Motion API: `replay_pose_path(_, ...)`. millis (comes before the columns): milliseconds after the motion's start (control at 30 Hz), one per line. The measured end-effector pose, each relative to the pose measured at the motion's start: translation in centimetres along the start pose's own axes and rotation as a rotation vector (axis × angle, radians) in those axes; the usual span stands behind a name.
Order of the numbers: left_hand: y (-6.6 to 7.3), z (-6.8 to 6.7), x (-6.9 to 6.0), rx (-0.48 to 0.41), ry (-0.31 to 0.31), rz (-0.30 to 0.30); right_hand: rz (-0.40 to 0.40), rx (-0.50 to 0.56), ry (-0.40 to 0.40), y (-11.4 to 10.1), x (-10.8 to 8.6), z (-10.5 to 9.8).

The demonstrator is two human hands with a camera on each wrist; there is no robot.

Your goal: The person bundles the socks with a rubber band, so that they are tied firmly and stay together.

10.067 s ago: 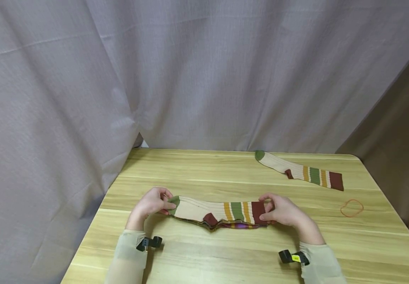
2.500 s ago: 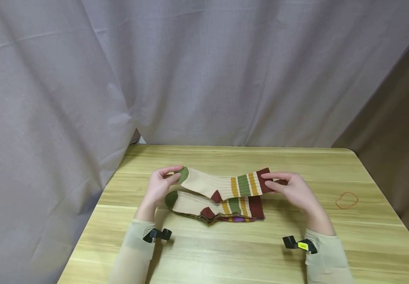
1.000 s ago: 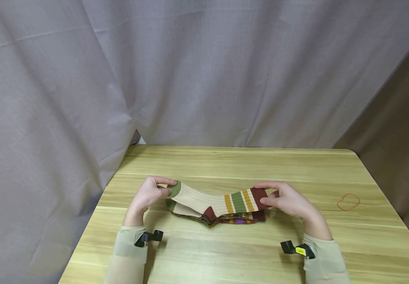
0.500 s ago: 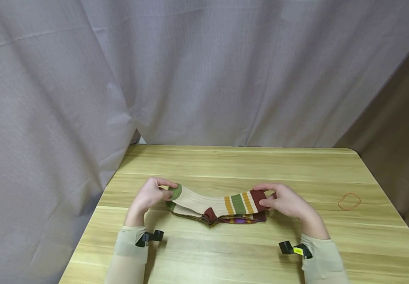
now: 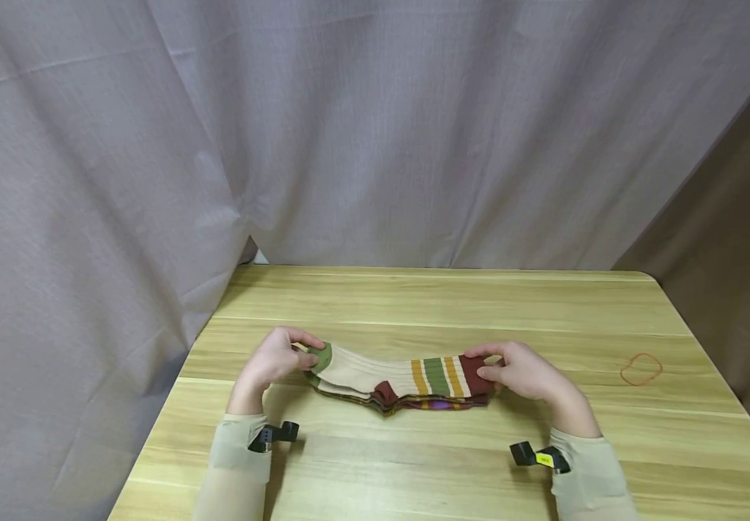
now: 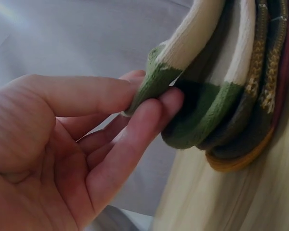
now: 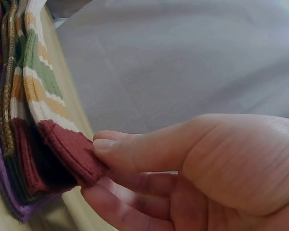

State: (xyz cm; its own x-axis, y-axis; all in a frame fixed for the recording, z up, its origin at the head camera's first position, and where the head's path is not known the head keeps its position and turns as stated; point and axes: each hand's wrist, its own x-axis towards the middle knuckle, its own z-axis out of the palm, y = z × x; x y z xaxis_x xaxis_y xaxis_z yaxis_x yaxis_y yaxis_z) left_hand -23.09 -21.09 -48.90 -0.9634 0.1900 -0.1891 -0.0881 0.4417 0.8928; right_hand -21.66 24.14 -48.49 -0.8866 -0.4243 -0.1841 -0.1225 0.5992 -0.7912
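A cream sock [image 5: 361, 373] with a green toe, a dark red heel and cuff, and yellow and green stripes lies partly on a stack of socks [image 5: 438, 406]. My left hand [image 5: 275, 359] pinches its green toe [image 6: 156, 85] between thumb and fingers, a little above the matching sock's toe below. At the other end my right hand [image 5: 523, 370] pinches the dark red cuff [image 7: 73, 150], which stays slightly raised off the stack. Both wrist views show layered sock edges beneath: another cream sock, dark ones with golden trim, and a purple-edged one at the bottom.
An orange rubber band [image 5: 641, 369] lies on the wooden table [image 5: 375, 463] to the right. Grey curtain [image 5: 361, 130] hangs behind the table and along its left side. A darker brown curtain [image 5: 733, 239] is at the right.
The cream sock, earlier lying at the back right, was brought over the stack. In the last second both hands have lowered it, the cuff end dropping most. The rubber band stays put.
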Motion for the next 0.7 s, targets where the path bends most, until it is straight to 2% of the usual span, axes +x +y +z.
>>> replay_pose_path(367,-0.39,-0.36,-0.13,0.098,-0.03,0.011,0.014,0.068,-0.047,0.26,0.0,0.23)
replay_pose_path(700,-0.83,-0.13,0.14,0.167,-0.039,-0.034,0.02,-0.017,-0.008,0.83,0.28,0.44)
